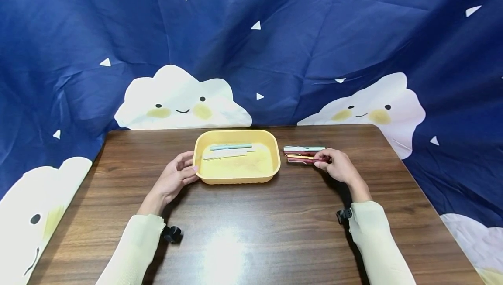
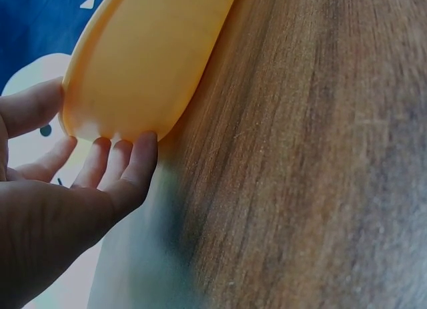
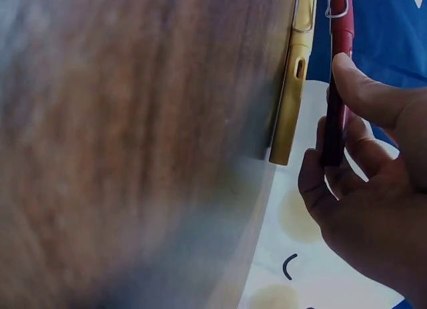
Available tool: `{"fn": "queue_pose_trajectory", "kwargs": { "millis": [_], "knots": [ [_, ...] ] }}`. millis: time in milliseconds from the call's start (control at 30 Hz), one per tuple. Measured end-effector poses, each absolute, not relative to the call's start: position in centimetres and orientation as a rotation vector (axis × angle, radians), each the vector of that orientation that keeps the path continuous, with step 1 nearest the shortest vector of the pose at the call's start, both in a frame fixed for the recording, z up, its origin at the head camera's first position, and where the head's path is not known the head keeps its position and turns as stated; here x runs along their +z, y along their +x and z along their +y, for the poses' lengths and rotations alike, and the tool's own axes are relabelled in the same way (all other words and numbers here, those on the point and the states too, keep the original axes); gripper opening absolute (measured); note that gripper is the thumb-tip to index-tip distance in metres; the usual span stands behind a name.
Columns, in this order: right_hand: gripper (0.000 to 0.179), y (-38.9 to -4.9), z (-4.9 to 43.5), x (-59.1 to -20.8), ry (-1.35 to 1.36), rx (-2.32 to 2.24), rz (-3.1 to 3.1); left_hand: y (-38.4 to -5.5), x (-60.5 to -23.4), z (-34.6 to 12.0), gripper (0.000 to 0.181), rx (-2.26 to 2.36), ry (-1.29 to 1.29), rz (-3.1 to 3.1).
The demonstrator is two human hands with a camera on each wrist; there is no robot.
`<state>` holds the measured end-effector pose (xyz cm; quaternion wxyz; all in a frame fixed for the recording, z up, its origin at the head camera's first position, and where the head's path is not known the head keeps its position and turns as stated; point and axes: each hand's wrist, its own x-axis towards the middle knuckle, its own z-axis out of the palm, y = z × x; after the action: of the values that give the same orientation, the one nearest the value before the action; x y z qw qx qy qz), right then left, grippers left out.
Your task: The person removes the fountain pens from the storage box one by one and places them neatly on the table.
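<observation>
A yellow plastic basin [image 1: 235, 179] stands on the table, holding a teal pen [image 1: 235, 147] and white pens [image 1: 225, 154]. My left hand [image 1: 173, 179] is at its left end; in the left wrist view the thumb is at the rim and the fingertips touch the outer wall. Right of the basin, my right hand [image 1: 339, 167] pinches the barrel of a dark red pen [image 3: 342, 29] between thumb and fingers. Close beside it is a yellow pen [image 3: 288, 109]. A pale blue pen [image 1: 310, 149] lies just behind them.
The brown wooden table [image 1: 259, 232] runs up to a blue cloth [image 1: 298, 49] printed with clouds, hanging behind its far edge. Black wrist cameras are strapped near both pale sleeves [image 1: 133, 237].
</observation>
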<state>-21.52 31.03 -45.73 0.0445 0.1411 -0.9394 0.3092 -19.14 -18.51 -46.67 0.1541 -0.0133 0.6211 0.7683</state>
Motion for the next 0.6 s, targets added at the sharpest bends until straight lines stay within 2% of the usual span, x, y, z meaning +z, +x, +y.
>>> {"fn": "queue_pose_trajectory", "kwargs": {
  "millis": [600],
  "knots": [
    [0.009,-22.25,31.13,-46.39,0.364,0.876,-2.912,-19.09,-46.61,-18.55,0.063,2.197,-0.034,1.785]
  ]
}}
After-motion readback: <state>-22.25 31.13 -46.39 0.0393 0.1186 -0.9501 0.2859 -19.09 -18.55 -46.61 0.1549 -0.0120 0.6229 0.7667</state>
